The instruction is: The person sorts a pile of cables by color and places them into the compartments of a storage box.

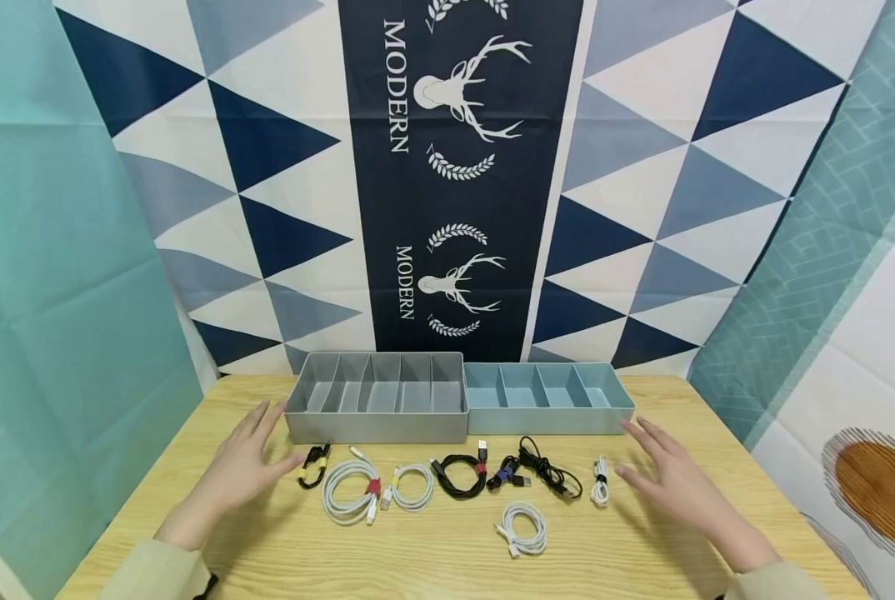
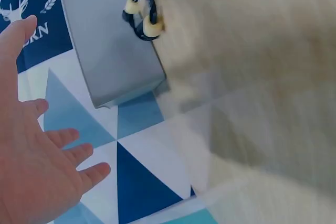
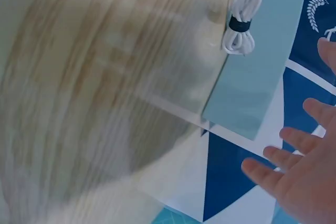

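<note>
My left hand (image 1: 239, 467) is held with fingers spread at the left end of the grey divided box (image 1: 376, 428), holding nothing. Nearest its thumb lies a short black cable with yellow bands (image 1: 313, 465), also visible in the left wrist view. My right hand (image 1: 671, 479) is spread in the same way by the right end of the light blue divided box (image 1: 548, 422), with nothing in it. Beside its thumb is a white cable bundled with a black tie (image 1: 601, 483). Whether either hand touches a box is hard to tell.
Between the hands lie a white cable with a red tie (image 1: 331, 497), a smaller white coil (image 1: 427, 492), black cables (image 1: 458, 493), a blue-tied black one (image 1: 504, 473), and a white coil (image 1: 543, 533) nearer the front. A patterned cloth (image 1: 455, 192) hangs behind the wooden table (image 1: 387, 567).
</note>
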### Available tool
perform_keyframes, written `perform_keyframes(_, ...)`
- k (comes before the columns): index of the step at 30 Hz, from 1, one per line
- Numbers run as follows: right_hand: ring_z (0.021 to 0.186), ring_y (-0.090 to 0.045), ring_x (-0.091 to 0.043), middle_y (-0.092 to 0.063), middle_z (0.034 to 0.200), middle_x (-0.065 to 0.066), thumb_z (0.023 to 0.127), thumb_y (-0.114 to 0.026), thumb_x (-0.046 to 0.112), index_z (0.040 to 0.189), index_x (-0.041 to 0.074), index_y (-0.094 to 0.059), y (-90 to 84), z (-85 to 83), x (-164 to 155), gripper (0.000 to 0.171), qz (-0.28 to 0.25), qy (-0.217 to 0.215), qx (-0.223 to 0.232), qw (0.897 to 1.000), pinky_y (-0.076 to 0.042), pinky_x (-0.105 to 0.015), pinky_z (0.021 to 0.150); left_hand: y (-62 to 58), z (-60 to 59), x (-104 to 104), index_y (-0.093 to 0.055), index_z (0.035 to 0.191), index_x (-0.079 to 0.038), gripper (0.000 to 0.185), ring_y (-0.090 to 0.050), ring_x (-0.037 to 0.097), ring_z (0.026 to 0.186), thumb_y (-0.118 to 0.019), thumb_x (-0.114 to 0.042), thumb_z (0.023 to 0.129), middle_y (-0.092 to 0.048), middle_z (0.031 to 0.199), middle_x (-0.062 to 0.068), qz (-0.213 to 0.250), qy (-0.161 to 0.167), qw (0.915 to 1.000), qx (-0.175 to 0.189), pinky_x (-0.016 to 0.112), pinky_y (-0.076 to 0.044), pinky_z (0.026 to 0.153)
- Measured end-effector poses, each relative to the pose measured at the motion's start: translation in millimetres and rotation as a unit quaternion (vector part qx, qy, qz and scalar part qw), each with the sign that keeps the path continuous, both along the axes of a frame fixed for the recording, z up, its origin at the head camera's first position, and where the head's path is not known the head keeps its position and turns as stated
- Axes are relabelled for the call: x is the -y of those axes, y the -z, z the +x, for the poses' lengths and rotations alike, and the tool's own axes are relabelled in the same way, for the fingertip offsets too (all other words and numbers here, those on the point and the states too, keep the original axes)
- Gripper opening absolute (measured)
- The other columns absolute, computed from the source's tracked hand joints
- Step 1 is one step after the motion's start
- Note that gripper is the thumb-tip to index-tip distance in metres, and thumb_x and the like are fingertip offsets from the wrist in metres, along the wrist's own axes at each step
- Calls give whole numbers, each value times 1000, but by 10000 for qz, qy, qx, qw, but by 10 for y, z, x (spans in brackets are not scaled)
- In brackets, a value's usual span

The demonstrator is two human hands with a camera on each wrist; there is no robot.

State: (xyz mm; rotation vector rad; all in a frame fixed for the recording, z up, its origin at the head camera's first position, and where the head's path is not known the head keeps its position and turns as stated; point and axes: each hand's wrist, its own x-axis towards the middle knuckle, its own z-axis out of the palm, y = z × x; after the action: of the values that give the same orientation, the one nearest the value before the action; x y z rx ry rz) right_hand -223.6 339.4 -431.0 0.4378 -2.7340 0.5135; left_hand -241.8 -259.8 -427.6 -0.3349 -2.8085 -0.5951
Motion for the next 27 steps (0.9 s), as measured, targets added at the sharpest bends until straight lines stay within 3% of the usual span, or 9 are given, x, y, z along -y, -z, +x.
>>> perform_keyframes(5, 121, -41, -51, -43, 138, -27, 86, -68, 35, 139, 4, -44, 56, -42, 46, 66, -64, -176, -14, 9998, -35, -67, 91, -7, -202, -1, -12, 152, -9, 94, -20, 55, 133, -63, -51, 85, -17, 151, 30, 718, 54, 9972, 204, 72, -21, 99)
perform_keyframes(11, 123, -41, -47, -48, 134, -23, 86, -69, 26, 134, 6, -49, 166, -102, 99, 57, -304, -623, -16, 9976, -35, -64, 93, 24, -414, 26, -2, 153, -11, 100, -16, 51, 137, -63, -52, 85, -12, 154, 27, 1457, 166, 9876, 565, 68, -19, 104)
perform_keyframes(18, 120, -46, -39, -53, 130, -17, 80, -75, 22, 131, 6, -53, 278, -169, 177, 57, -195, -1006, -293, 9943, -39, -58, 94, 26, -564, 15, 5, 152, -11, 99, -17, 48, 137, -62, -46, 88, -9, 155, 24, 2184, 132, 9711, 954, 64, -26, 104)
perform_keyframes(27, 115, -52, -36, -57, 125, -17, 78, -77, 26, 124, 4, -58, 286, -206, 257, 55, 66, -1288, -369, 9910, -43, -55, 93, 78, -725, 25, 6, 152, -10, 98, -17, 45, 139, -60, -47, 90, -10, 154, 26, 2680, 4, 9532, 1398, 59, -23, 109)
